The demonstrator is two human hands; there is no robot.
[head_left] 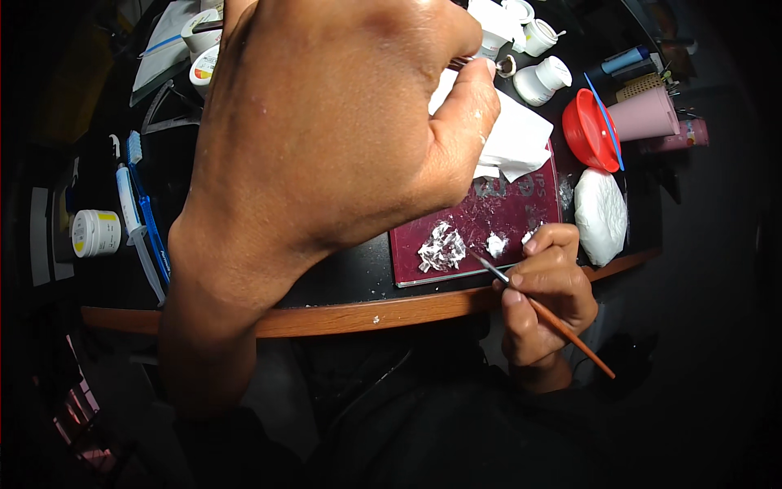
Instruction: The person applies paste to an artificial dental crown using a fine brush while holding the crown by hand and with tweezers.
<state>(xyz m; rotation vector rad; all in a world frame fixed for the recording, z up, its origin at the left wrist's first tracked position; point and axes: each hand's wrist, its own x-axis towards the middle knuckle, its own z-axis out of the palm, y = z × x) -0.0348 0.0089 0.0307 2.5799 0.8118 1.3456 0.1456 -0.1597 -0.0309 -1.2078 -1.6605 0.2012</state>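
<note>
My left hand [326,130] is raised close to the camera and covers much of the bench. Its thumb and fingers pinch a thin metal tool, mostly hidden, with a small brown-and-white piece [506,66] at its end. My right hand [550,285] holds a fine brush [562,324] with a brown handle, gripped near its metal collar. The brush tip points at the dark red slab [415,269], between a smeared patch of white paste [442,247] and a smaller white dab [496,244]. A folded white tissue [517,134] lies on the slab's far part.
Right of the slab are a red bowl [588,134] with a blue stick across it, a white rounded pad [601,216] and a pink cup [645,112]. White jars [542,80] stand behind. At left lie a syringe [130,204], a blue toothbrush [147,208] and a jar [96,233].
</note>
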